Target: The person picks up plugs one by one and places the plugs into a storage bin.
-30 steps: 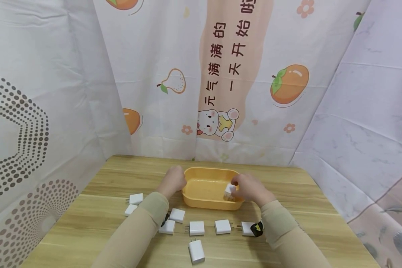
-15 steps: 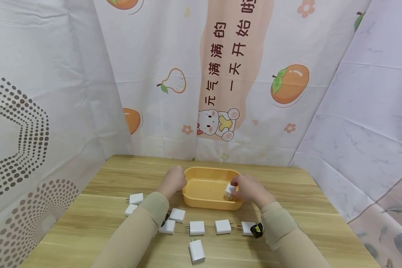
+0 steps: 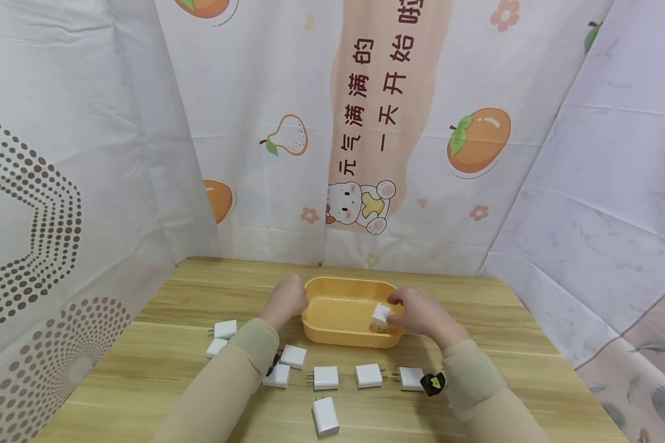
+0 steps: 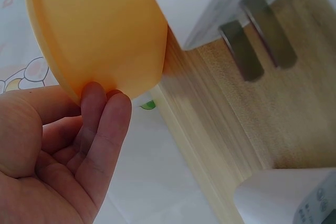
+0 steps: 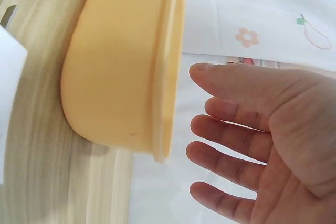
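Observation:
A yellow oval plastic basin (image 3: 338,337) stands on the table, with one white charger plug (image 3: 381,314) inside near its right end. My left hand (image 3: 288,301) pinches the basin's left rim; in the left wrist view, that hand's fingers (image 4: 107,124) press the outside of the yellow wall. Over the right end of the basin is my right hand (image 3: 421,314), its thumb and fingers spread apart near the plug. The right wrist view shows the right hand (image 5: 283,129) holding nothing, fingers loosely bent and separated, beside the basin's rim (image 5: 165,77).
Several white charger plugs lie in front of the basin, among them one at the centre (image 3: 326,377), one nearest me (image 3: 325,416) and one by my right wrist (image 3: 411,378). More lie left, such as the far-left plug (image 3: 225,329). Patterned cloth (image 3: 255,203) hangs behind the table.
My right hand has let go of the charger plug in the basin. Its fingers have spread and the hand has shifted slightly right. The left hand stays on the rim.

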`<state>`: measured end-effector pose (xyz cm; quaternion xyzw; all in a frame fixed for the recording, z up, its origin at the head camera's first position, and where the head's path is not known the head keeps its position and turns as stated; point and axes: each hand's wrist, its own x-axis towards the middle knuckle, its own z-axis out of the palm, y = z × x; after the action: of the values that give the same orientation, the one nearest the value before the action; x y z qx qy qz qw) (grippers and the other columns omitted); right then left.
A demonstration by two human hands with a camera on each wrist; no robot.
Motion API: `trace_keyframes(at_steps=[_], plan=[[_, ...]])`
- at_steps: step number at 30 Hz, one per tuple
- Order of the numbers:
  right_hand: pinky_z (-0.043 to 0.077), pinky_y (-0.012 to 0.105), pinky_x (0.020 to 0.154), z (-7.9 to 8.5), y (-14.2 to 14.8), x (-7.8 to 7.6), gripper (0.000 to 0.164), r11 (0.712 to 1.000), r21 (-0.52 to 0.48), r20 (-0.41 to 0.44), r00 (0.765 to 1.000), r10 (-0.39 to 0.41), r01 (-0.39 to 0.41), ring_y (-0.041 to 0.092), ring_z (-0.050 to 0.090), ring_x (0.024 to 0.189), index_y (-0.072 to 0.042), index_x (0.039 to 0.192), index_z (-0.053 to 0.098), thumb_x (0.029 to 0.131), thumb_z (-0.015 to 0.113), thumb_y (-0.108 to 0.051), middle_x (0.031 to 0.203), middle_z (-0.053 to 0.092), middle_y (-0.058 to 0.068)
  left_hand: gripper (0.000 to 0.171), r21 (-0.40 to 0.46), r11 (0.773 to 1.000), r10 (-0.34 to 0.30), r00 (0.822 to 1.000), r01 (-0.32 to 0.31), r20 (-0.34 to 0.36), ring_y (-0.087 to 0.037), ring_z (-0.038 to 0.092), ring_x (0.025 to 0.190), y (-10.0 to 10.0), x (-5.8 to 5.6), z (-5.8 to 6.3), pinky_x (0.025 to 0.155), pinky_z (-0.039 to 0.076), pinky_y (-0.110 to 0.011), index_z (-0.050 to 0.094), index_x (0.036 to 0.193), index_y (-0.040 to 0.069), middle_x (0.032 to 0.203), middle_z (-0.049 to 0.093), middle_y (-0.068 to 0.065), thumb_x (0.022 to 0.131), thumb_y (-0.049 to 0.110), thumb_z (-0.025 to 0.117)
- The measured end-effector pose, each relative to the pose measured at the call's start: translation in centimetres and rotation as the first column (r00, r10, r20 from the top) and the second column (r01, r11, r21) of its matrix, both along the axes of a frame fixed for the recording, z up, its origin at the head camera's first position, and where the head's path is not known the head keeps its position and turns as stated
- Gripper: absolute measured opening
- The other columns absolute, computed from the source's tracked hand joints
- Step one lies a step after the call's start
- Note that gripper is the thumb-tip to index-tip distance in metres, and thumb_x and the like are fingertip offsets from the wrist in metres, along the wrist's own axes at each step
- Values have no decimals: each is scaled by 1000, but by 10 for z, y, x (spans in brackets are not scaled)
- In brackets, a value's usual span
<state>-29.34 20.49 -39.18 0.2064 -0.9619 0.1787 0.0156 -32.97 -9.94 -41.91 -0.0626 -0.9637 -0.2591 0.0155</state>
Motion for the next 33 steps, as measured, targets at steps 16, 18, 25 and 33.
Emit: trace_keyframes(at_steps=[16,18,25,33], plan=[[53,54,89,12,35,23,42,998,-56,-45,999,-15,12,37,65,105,1,118,70,86,81,-23,116,70,15,33,-15,1000,4,1000,-4,11,-14,45,50,1,-2,-1,44,41,-24,49,62,11,58,45,-2,88,-5,62],[53,54,88,13,39,25,41,998,-51,-46,999,-21,19,37,65,104,1,118,70,85,81,-22,115,70,15,32,-19,1000,4,1000,-4,12,-14,46,50,1,-2,-1,44,42,-24,50,62,11,59,46,-2,87,-5,62],[54,52,86,13,50,34,41,999,-43,-61,998,-28,26,38,66,101,0,115,71,84,83,-23,114,71,15,27,-15,1000,5,1000,-5,12,-16,49,52,0,-2,-1,45,44,-25,53,66,9,61,51,-4,88,-4,62],[55,54,84,8,67,45,49,999,-42,-28,999,-23,22,40,67,99,3,120,68,82,84,-24,116,70,19,23,-5,1000,-2,1000,2,-3,-16,49,52,-1,0,-1,44,43,-24,54,68,8,61,50,-3,87,-5,61]])
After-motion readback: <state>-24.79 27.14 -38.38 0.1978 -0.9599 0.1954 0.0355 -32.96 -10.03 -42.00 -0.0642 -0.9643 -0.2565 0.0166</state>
